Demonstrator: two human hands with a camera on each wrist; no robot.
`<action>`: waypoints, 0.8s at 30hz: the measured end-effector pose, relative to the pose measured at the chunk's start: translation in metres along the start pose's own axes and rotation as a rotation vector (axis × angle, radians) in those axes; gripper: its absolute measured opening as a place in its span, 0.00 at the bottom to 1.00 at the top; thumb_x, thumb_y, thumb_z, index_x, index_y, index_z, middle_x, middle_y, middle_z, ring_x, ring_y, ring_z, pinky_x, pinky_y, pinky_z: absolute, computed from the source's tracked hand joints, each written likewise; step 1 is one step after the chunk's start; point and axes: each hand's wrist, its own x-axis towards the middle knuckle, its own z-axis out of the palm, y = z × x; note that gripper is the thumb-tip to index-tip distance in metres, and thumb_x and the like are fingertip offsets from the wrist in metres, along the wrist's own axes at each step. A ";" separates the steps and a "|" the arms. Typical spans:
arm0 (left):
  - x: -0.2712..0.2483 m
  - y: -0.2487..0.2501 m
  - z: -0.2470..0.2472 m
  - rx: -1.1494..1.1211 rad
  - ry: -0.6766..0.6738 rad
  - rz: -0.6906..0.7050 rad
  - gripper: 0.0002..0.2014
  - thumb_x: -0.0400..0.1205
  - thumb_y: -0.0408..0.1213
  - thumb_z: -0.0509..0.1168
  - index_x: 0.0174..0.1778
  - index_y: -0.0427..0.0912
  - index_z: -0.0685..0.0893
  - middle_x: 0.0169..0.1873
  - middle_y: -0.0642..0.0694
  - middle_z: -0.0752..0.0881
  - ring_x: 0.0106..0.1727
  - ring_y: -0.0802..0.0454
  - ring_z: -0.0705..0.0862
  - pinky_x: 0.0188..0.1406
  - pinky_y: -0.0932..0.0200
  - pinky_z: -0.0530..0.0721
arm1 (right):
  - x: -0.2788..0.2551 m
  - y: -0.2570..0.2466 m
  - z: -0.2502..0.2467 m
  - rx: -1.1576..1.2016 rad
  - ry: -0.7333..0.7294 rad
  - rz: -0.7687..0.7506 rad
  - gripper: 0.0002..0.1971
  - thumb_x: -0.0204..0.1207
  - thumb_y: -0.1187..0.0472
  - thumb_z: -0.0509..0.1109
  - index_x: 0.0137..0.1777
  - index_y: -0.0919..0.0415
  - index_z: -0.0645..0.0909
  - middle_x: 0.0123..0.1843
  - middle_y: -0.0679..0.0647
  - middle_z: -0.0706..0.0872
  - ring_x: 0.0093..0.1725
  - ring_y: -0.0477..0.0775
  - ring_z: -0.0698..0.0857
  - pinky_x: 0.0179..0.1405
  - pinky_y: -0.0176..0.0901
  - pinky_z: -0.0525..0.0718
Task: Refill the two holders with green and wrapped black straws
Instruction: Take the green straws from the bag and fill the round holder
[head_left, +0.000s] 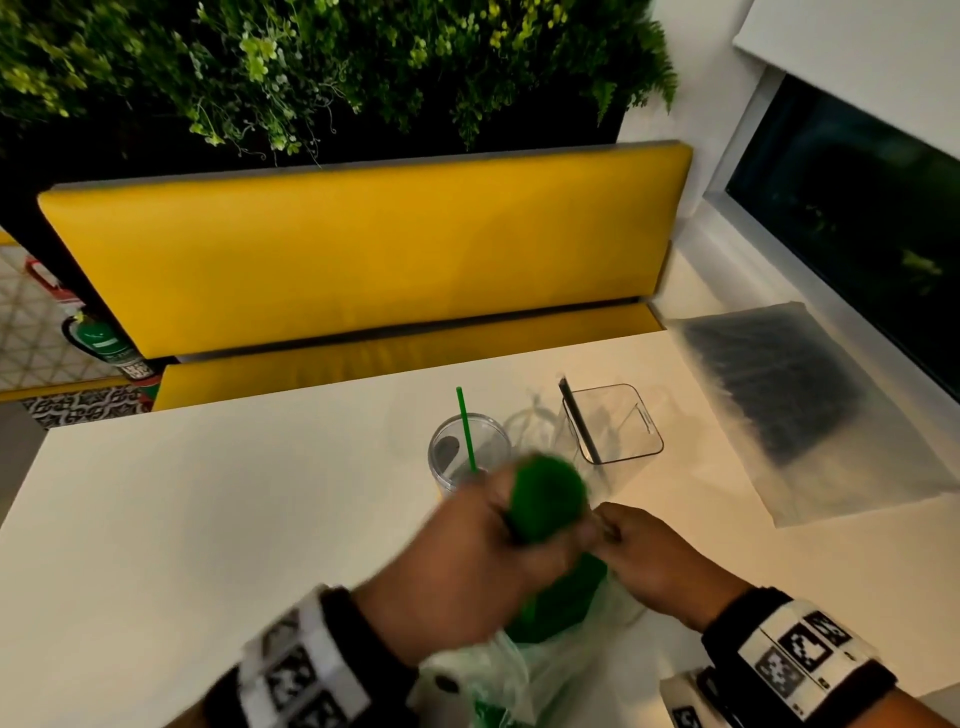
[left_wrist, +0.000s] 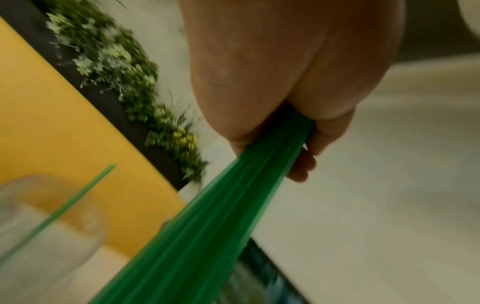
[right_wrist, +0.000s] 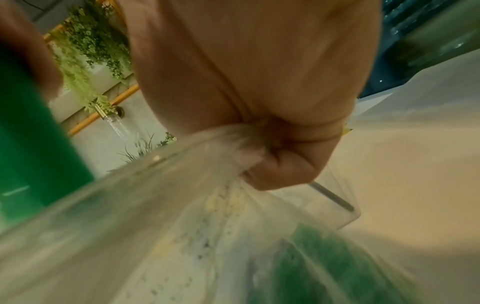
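The left hand (head_left: 467, 561) was curled round a bundle of green straws (head_left: 548, 499), near the worktop's (head_left: 208, 509) front edge. The right hand (head_left: 657, 561) pinched the mouth of the clear bag (head_left: 524, 670) that the bundle rose from; more green straws lay in it. Just behind the hands, mid-worktop, stood a round holder (head_left: 467, 447) with one green straw (head_left: 465, 426) and, beside it on the right, a square holder (head_left: 615, 423) with one black straw (head_left: 579, 421) leaning in it. A frosted pack of black straws (head_left: 779, 389) lay at the right edge, apart from the holders
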 end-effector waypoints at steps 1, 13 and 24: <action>0.006 0.017 -0.012 -0.069 0.149 0.095 0.08 0.80 0.32 0.71 0.43 0.52 0.87 0.39 0.47 0.90 0.44 0.41 0.88 0.48 0.43 0.89 | 0.000 -0.001 0.002 -0.012 0.012 0.011 0.15 0.81 0.51 0.67 0.34 0.54 0.73 0.32 0.50 0.79 0.33 0.44 0.76 0.35 0.40 0.73; 0.079 -0.105 -0.053 -0.015 0.714 -0.317 0.10 0.77 0.36 0.77 0.43 0.54 0.83 0.40 0.48 0.88 0.42 0.45 0.87 0.47 0.47 0.87 | 0.002 -0.007 0.012 -0.056 0.024 0.028 0.10 0.84 0.49 0.65 0.46 0.54 0.81 0.42 0.52 0.86 0.42 0.50 0.84 0.43 0.46 0.80; 0.036 -0.086 -0.070 0.467 0.750 -0.185 0.41 0.74 0.42 0.79 0.80 0.50 0.65 0.71 0.44 0.72 0.69 0.50 0.76 0.64 0.57 0.79 | 0.001 -0.012 0.012 0.034 0.034 0.028 0.08 0.84 0.50 0.65 0.46 0.52 0.80 0.42 0.49 0.85 0.42 0.46 0.83 0.37 0.40 0.76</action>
